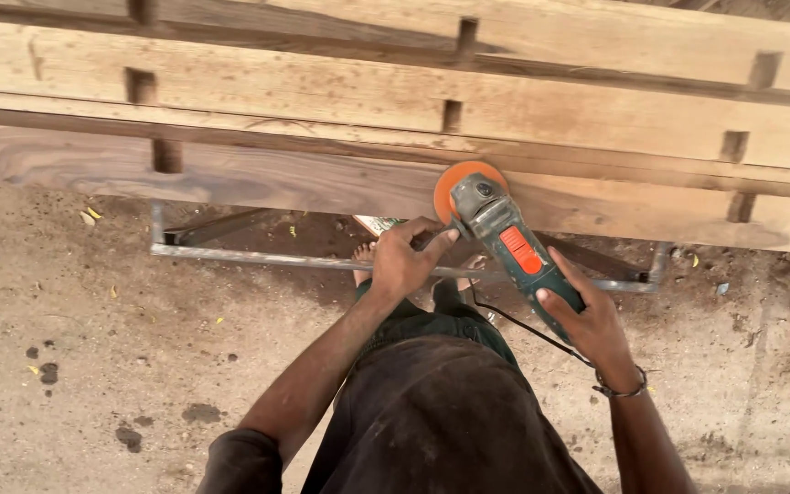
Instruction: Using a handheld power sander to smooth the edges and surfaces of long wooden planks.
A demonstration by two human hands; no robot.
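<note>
Two hands on green angle grinder [514, 252]: left hand [401, 261] clamped near head, right hand [587, 320] gripping tail; orange disc [457, 181] against rough notched plank [322, 183].

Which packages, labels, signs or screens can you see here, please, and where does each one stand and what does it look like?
Package or printed card: on the ground under the planks, just above the left hand, mostly hidden; a flat pale corner with green and red print.
Label panel: on top of the dark green grinder between both hands; oblong, orange-red.
No signs or screens.
</note>
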